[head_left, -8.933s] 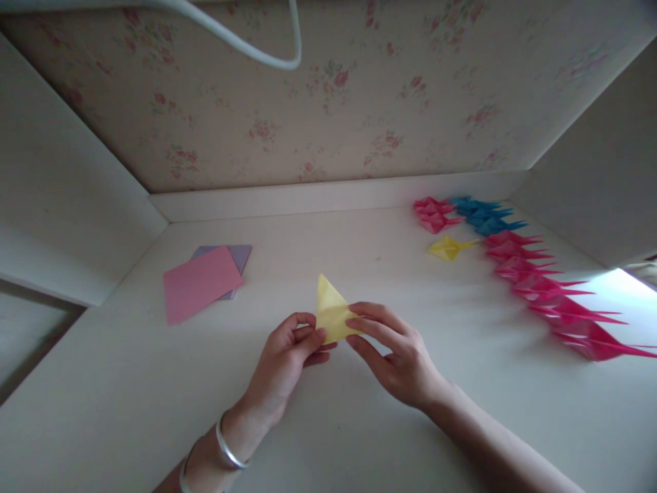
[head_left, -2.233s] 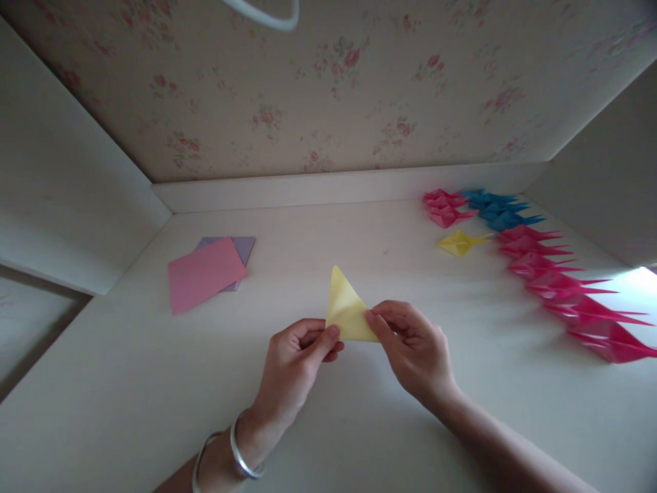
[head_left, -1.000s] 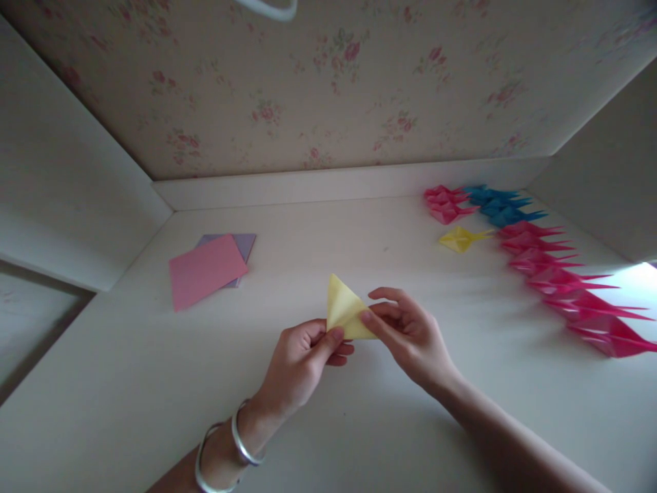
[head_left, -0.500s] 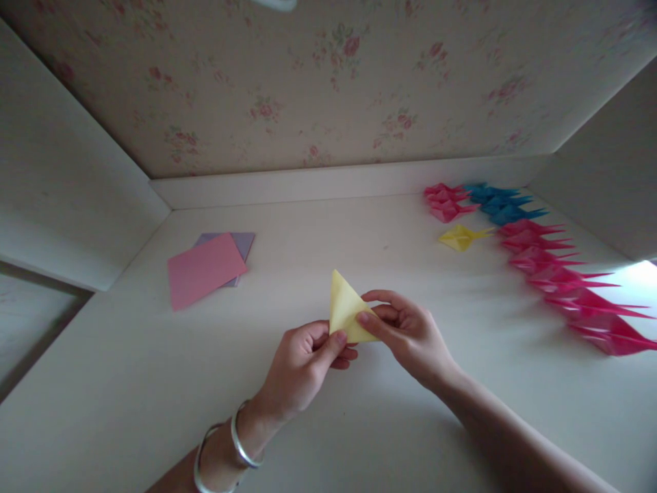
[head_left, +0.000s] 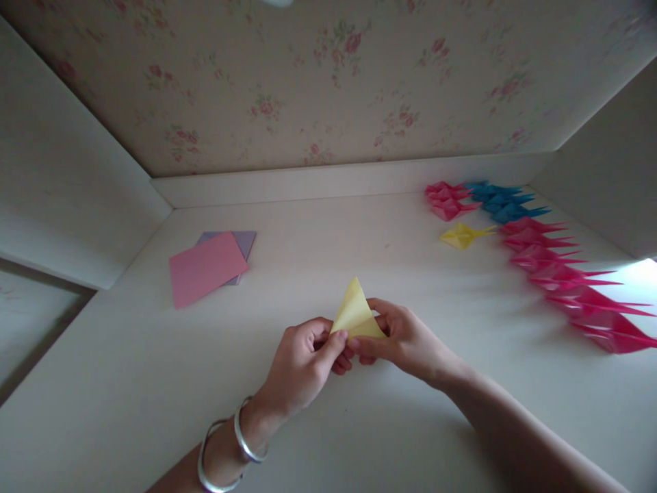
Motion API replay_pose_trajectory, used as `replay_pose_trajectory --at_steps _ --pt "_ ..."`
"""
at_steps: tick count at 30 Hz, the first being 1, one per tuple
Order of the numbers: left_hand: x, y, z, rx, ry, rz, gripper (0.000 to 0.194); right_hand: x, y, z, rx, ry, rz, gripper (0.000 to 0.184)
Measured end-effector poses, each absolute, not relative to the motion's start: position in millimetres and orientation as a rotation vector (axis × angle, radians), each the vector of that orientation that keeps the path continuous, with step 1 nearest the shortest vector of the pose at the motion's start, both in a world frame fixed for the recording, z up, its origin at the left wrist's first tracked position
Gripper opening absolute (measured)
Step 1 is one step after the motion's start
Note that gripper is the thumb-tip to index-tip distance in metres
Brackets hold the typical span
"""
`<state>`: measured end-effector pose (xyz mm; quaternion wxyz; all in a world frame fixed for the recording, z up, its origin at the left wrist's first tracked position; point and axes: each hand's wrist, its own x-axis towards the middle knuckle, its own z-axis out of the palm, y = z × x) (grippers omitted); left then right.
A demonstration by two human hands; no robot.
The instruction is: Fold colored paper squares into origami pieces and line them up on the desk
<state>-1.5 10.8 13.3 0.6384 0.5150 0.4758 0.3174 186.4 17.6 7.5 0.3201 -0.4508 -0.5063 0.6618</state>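
Observation:
A yellow sheet of origami paper point(head_left: 358, 313), folded into a triangle, is held up over the white table with its point away from me. My left hand point(head_left: 306, 359) pinches its lower left corner between thumb and fingers. On the other side my right hand point(head_left: 403, 340) grips the lower right part, the thumb along the bottom edge and the fingers behind. The two thumbs nearly meet at the bottom edge. The paper hides some of the fingertips.
Pink paper point(head_left: 208, 269) overlaps purple paper point(head_left: 245, 243) on the left of the table point(head_left: 287, 253). Far right stand folded paper figures: a yellow one point(head_left: 463, 235), several blue ones point(head_left: 506, 202) and rows of pink ones point(head_left: 559, 277). A floral wall point(head_left: 267, 89) closes the back.
The yellow paper has turned clockwise, its point swinging right to stand more upright. My right hand has shifted its grip lower, its thumb now at the bottom edge. My left hand has hardly moved.

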Motion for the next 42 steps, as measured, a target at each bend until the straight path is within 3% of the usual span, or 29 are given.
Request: replay_pose_trajectory --at_steps 16,22,27,29,36,42 --pt "-4 19 5 1.044 1.176 0.848 0.025 194 25 5 -1.233 -1.116 1.795 0.052" --pt "-7 23 8 1.030 1.236 0.955 0.025 204 31 2 -1.340 -0.977 1.699 0.045" --pt "-5 25 7 0.961 1.253 1.096 0.022 194 29 -5 -1.183 -0.822 1.434 0.032" --pt "-3 25 5 0.920 1.233 1.139 0.022 183 24 -6 -1.110 -0.873 1.434 0.034" --pt "4 15 4 0.916 1.083 0.929 0.026 162 9 -4 -1.173 -1.468 1.540 0.045" --pt "6 13 5 0.887 1.027 0.852 0.028 175 12 -3 -1.270 -1.263 1.509 0.044"
